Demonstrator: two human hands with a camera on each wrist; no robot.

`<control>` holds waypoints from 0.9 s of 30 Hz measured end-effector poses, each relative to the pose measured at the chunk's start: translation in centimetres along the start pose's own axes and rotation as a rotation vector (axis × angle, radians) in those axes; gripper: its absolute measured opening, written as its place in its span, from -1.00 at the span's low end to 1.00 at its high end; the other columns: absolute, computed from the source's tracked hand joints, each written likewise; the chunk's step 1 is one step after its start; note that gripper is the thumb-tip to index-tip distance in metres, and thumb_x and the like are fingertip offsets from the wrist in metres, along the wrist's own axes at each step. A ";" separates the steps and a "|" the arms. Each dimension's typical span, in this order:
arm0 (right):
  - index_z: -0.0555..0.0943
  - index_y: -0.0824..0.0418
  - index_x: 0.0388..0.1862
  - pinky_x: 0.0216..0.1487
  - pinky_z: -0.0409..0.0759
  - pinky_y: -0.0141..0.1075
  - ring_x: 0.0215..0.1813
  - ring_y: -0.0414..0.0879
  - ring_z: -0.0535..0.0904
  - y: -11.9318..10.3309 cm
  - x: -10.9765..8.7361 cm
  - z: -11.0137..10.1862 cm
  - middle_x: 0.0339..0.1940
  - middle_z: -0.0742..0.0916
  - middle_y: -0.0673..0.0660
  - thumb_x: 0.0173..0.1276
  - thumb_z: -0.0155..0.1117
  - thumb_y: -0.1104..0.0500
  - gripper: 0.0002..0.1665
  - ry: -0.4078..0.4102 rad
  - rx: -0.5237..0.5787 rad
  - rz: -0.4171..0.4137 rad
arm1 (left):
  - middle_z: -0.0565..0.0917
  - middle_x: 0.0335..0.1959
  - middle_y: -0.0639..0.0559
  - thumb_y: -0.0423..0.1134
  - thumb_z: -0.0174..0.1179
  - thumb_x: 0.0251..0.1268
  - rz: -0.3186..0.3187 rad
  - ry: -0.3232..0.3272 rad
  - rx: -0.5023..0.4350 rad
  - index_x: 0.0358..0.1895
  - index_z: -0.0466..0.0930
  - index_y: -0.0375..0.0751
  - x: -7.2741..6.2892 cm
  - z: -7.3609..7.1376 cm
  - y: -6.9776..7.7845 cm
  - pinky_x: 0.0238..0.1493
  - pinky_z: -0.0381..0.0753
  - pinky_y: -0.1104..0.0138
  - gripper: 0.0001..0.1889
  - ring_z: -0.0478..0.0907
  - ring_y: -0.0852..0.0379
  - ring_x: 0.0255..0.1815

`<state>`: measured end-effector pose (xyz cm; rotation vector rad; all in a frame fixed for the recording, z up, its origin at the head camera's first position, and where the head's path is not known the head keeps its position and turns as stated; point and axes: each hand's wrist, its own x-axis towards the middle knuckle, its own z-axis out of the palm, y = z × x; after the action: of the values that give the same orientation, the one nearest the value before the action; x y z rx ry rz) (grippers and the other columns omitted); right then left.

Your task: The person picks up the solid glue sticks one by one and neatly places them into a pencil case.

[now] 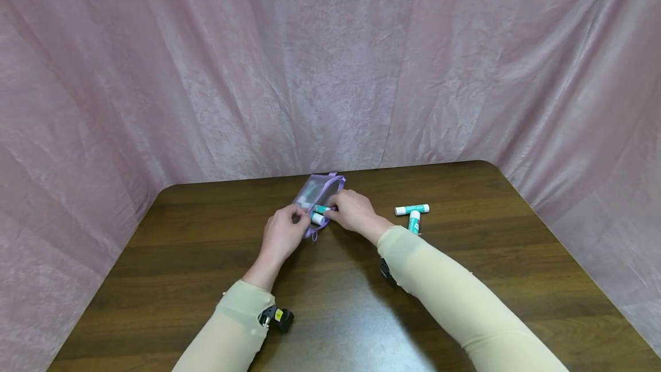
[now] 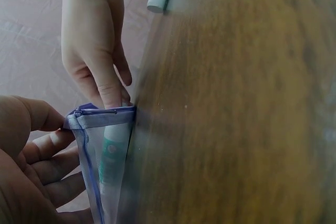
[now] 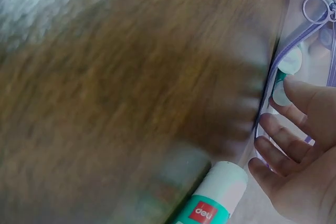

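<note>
A purple mesh zipper pouch [image 1: 324,185] lies on the table with its zipped side gaping. My left hand [image 1: 283,233] pinches the near edge of the opening between thumb and forefinger. At the mouth, my right hand [image 1: 353,210] holds the end of a green-and-white glue stick [image 1: 321,209] between thumb and forefinger, part of it within the pouch. Beside it another glue stick [image 1: 317,219] shows its white end in the opening. Through the mesh in the left wrist view, a glue stick [image 2: 111,153] shows inside.
To the right of the right hand, one glue stick [image 1: 412,209] lies crosswise on the brown wooden table [image 1: 206,257], with a second glue stick [image 1: 414,221] just in front of it, partly behind the right sleeve. A pink curtain [image 1: 330,73] hangs behind the table's far edge.
</note>
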<state>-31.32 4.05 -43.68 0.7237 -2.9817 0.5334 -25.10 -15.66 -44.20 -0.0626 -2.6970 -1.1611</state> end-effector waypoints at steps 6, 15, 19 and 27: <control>0.87 0.06 0.03 0.01 0.67 -0.04 0.03 0.05 0.68 0.0 0.1 0.4 -0.07 0.78 0.07 0.61 0.43 -0.06 -0.74 0.015 -0.015 -0.015 | 0.85 -0.03 -0.07 -0.18 0.31 0.42 0.006 0.001 0.005 -0.24 0.78 -0.13 -0.1 0.0 0.0 -0.18 0.55 0.04 -0.87 0.61 -0.12 -0.22; 0.86 0.07 0.11 0.12 0.68 -0.02 0.10 0.04 0.71 -0.1 -0.2 0.0 0.03 0.81 0.08 0.63 0.41 0.00 -0.74 -0.012 0.016 -0.011 | 0.82 -0.12 -0.06 -0.19 0.31 0.43 0.008 0.009 0.003 -0.26 0.77 -0.13 0.0 0.0 0.0 -0.21 0.53 0.07 -0.87 0.60 -0.09 -0.26; 0.87 0.05 0.04 0.12 0.69 -0.03 0.09 0.02 0.72 -0.1 -0.2 -0.1 0.01 0.82 0.05 0.61 0.44 0.01 -0.79 -0.009 0.003 -0.003 | 0.82 -0.13 -0.06 -0.19 0.32 0.44 0.010 0.014 0.005 -0.27 0.76 -0.13 0.1 0.0 -0.1 -0.22 0.53 0.07 -0.87 0.60 -0.09 -0.27; 0.87 0.02 -0.01 0.08 0.69 -0.01 0.08 0.06 0.70 -0.1 0.2 0.4 -0.04 0.81 0.07 0.58 0.47 -0.01 -0.82 0.035 -0.034 -0.023 | 0.84 -0.08 -0.06 -0.17 0.32 0.43 0.015 0.009 0.004 -0.25 0.78 -0.12 0.0 0.0 0.0 -0.18 0.55 0.04 -0.87 0.62 -0.11 -0.23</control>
<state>-31.41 3.72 -43.99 0.7379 -2.9387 0.4883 -25.15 -15.68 -44.23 -0.0768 -2.6863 -1.1487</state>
